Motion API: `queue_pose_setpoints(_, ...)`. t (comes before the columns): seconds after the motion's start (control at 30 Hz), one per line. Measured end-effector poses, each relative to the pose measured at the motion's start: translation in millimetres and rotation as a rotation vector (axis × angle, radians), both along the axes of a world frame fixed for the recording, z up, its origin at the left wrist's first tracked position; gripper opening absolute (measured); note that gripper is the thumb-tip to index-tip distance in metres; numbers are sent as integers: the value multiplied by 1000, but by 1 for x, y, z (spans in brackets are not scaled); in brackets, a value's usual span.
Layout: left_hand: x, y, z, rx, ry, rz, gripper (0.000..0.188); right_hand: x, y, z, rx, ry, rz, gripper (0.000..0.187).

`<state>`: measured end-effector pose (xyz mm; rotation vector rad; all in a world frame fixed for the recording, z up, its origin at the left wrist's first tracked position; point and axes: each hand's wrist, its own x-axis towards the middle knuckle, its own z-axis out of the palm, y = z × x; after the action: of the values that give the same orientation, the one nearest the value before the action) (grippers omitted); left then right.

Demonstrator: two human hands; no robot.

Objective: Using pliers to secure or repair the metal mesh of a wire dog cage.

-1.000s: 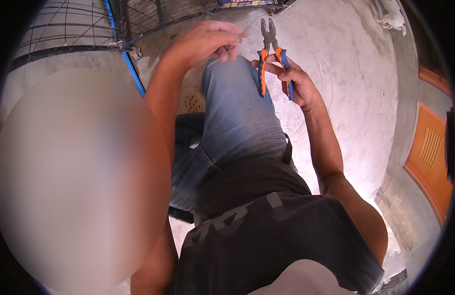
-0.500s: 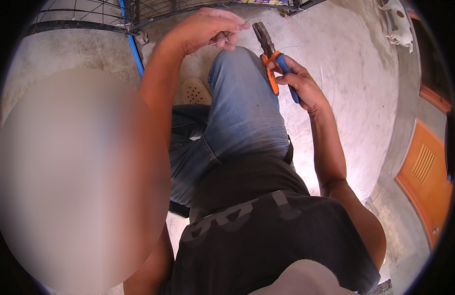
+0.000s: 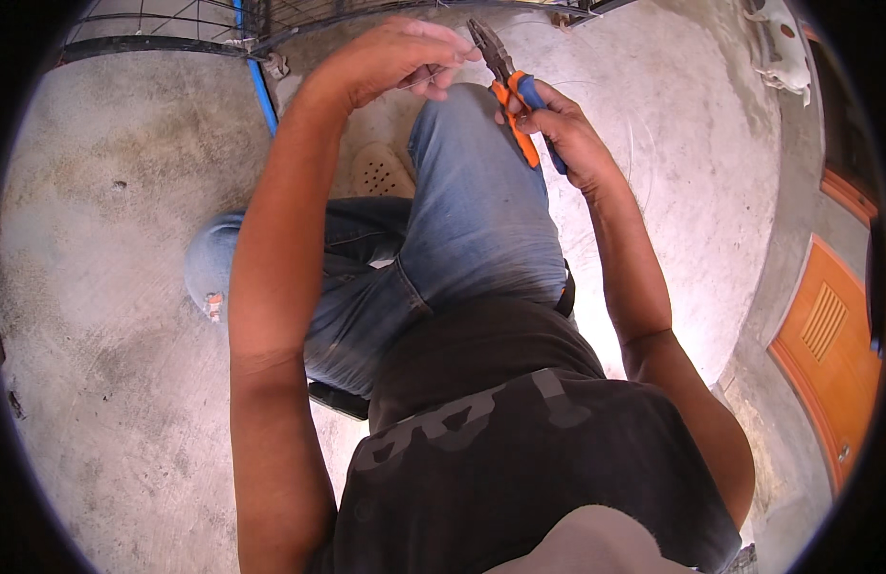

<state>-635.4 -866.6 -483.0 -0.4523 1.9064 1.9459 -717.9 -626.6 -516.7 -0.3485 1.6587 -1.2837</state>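
Combination pliers [image 3: 521, 120] with orange and blue handles are gripped in my right hand [image 3: 564, 134], above my raised knee. Their metal jaws point up and to the left, close by the fingertips of my left hand [image 3: 409, 59]. The left fingers are pinched together around a thin wire [image 3: 419, 82], of which only short lengths show. Whether the jaws touch the wire I cannot make out.
Black wire-mesh panels [image 3: 146, 45] run along the far edge, with a blue pole [image 3: 263, 100] beside them. A light clog [image 3: 381, 174] rests on the concrete floor [image 3: 118, 287]. To the right are an orange louvred door [image 3: 826, 330] and a white, brown-patched animal-like shape [image 3: 786, 57].
My right hand has moved the pliers left and slightly upward, bringing the jaws nearer the left fingertips. My left hand has shifted a little left, still pinching the wire.
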Motion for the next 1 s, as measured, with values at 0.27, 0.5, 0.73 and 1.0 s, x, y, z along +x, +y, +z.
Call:
queue_pose_setpoints(0.27,8,-2,-6,-28,-26,22,36,12,-11,2,132,47,-11,25)
queue_pose_setpoints(0.5,9,-3,8,-53,3,18,38,11,-13,1,60,95,-14,18)
queue_pose_setpoints(0.73,14,-8,3,-58,32,103,40,15,-17,5,-22,115,-13,15)
queue_pose_setpoints(1.0,12,-9,-2,-35,25,95,41,16,-22,5,103,155,-5,16)
